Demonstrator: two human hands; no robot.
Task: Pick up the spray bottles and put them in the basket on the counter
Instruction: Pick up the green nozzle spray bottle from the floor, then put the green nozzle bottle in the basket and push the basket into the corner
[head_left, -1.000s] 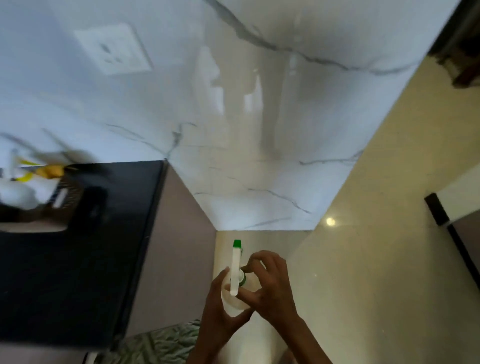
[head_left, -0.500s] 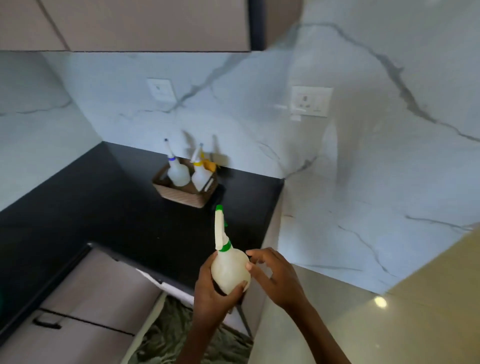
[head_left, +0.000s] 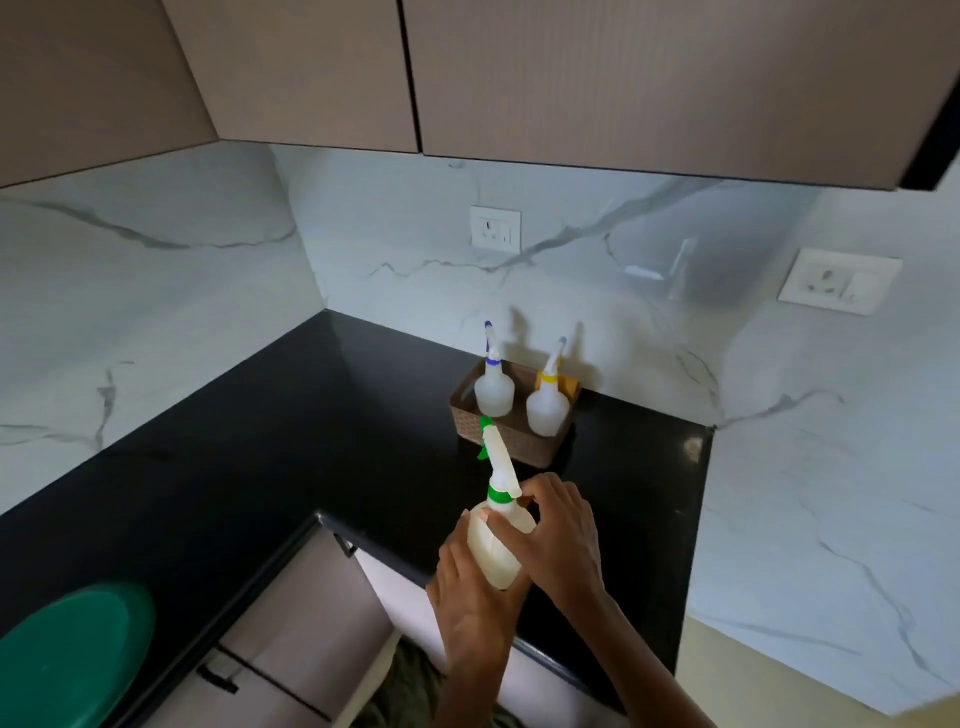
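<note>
A white spray bottle with a green collar and nozzle (head_left: 500, 525) is held upright over the front of the black counter (head_left: 291, 447). My left hand (head_left: 470, 597) wraps its lower body from below and the left. My right hand (head_left: 558, 540) grips its shoulder from the right. Behind it, against the marble wall, a brown woven basket (head_left: 524, 441) holds two white spray bottles: a blue-collared bottle (head_left: 493, 387) on the left and a yellow-collared bottle (head_left: 548, 408) on the right. The held bottle's nozzle overlaps the basket's front left corner.
Brown wall cabinets (head_left: 571, 78) hang low over the counter. Sockets (head_left: 495, 228) sit on the marble backsplash. A marble side wall (head_left: 831, 493) bounds the counter's right end. A green round lid (head_left: 67, 660) lies at lower left beside drawer fronts (head_left: 291, 623).
The view has swung from the floor and wall up to the counter. Both hands have carried the green bottle up and forward, closer to the basket.
</note>
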